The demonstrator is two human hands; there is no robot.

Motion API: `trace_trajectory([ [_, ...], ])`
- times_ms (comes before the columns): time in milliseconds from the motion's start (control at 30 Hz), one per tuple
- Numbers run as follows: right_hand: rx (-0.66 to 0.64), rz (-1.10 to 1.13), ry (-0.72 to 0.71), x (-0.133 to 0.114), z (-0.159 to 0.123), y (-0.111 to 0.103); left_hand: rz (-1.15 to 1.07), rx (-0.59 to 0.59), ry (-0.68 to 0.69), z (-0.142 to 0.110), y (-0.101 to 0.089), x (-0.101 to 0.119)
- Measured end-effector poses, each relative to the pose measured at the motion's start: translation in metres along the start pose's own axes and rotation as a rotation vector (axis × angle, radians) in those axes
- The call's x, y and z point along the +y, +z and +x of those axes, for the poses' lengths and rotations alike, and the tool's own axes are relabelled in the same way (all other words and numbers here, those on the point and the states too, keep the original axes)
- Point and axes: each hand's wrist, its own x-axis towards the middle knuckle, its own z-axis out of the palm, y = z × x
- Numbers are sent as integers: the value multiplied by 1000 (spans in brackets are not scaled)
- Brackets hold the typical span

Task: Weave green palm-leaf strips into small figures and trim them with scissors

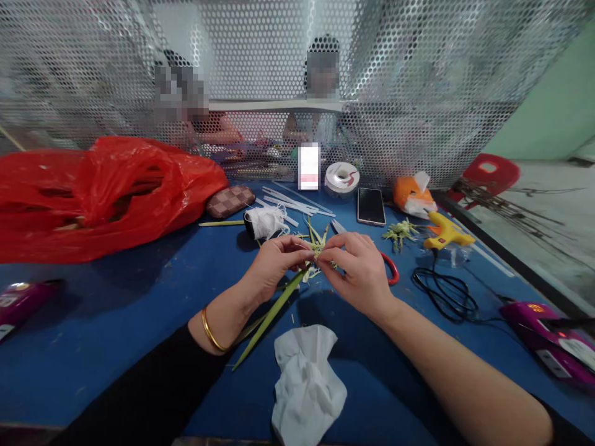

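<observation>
Both my hands meet over the middle of a blue table [116, 310]. My left hand [274, 266] pinches a bundle of green leaf strips [318, 248] at its top, and the long strips [269, 316] trail down towards me under my wrist. My right hand [357, 266] pinches the same bundle from the other side, fingers closed on the strip ends. A gold bangle [211, 331] sits on my left wrist. Red-handled scissors [391, 267] lie partly hidden under my right hand.
A crumpled white tissue [304, 384] lies near me. A white thread spool [264, 222], a phone [370, 205], a tape roll [341, 178], a yellow glue gun [445, 233] with black cord [446, 294] and a red plastic bag [102, 192] surround the hands. Two people sit behind perforated mesh [418, 93].
</observation>
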Motion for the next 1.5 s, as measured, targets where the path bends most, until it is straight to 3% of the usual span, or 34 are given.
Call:
trace_trajectory([
  [167, 1, -24, -65, -3, 1, -1, 19, 7, 16, 0, -1, 1],
  [267, -9, 77, -14, -2, 1, 0, 18, 5, 28, 0, -1, 1],
  [333, -7, 269, 151, 0, 1, 2, 16, 3, 34, 1, -1, 1],
  [433, -12, 687, 563, 4, 2, 6, 23, -8, 50, 1, -2, 1],
  [500, -91, 950, 802, 5, 2, 9, 25, -25, 72, 0, -1, 1],
  [633, -271, 1220, 1009, 2, 2, 12, 21, -40, 89, -1, -1, 2],
  [933, -205, 1247, 1116, 1, 0, 15, 128, 33, 164, -3, 5, 7],
  [1133, -159, 1296, 1103, -5, 0, 15, 600, 147, 514, -4, 5, 0],
  [1233, -145, 1332, 1098, -9, 1, 14, 715, 221, 641, -6, 6, -6],
  [1500, -128, 1265, 1180, -8, 1, 15, 738, 228, 686, -9, 9, -12],
])
